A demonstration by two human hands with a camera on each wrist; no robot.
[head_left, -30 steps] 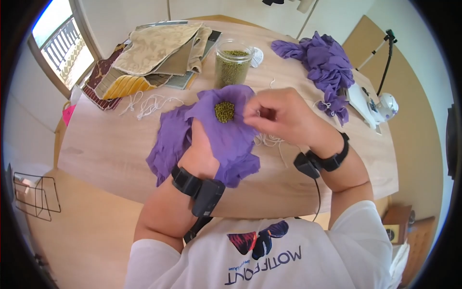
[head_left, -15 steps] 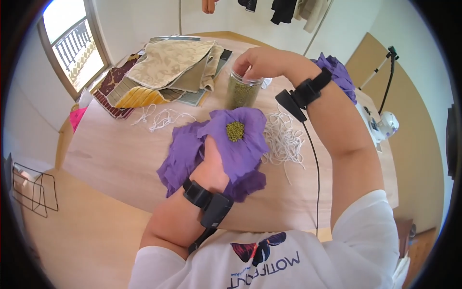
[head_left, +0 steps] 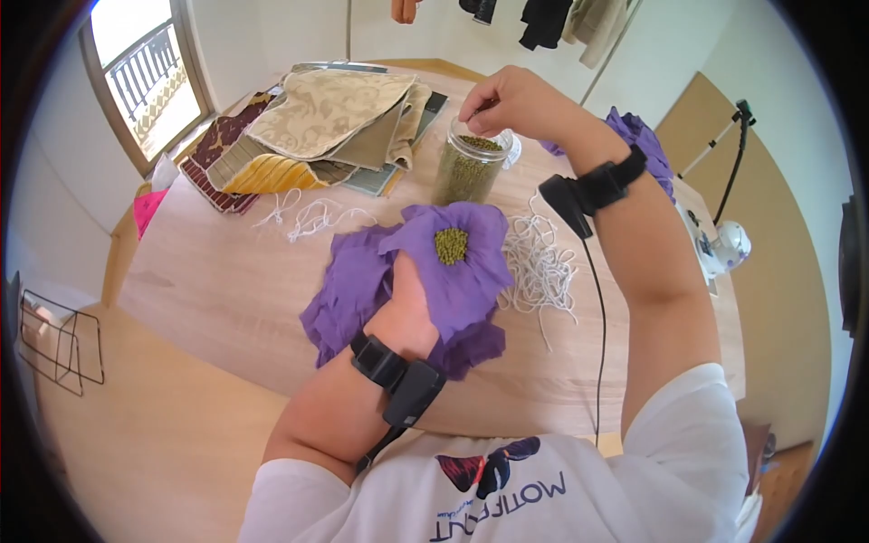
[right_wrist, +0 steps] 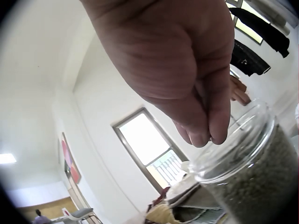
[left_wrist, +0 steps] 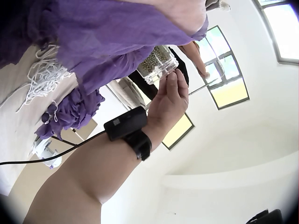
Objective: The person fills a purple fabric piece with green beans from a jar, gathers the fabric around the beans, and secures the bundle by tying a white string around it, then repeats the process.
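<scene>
My left hand [head_left: 409, 303] is under a purple cloth [head_left: 471, 276] and grips it in a cupped shape, so that a small heap of green mung beans [head_left: 451, 245] sits in the hollow on top. My right hand [head_left: 476, 110] hovers over the open clear jar of mung beans [head_left: 466, 167], its fingertips pinched together on a few beans just above the rim. The right wrist view shows those fingertips [right_wrist: 205, 137] bunched at the jar [right_wrist: 247, 177] mouth. In the left wrist view the cloth [left_wrist: 103, 32] hangs overhead, with the right hand [left_wrist: 180, 74] beside the jar [left_wrist: 159, 63].
More purple cloths [head_left: 348, 281] lie on the wooden table [head_left: 217, 281] beneath my left hand. A tangle of white string [head_left: 539, 267] lies to the right, and more string [head_left: 312, 217] to the left. Folded fabric samples [head_left: 317, 127] are stacked at the back left, a purple pile [head_left: 638, 136] at the back right.
My right hand left the cloth, reached into the jar, and now has lifted slightly with its fingertips pinched. The left hand kept holding the cloth with the beans.
</scene>
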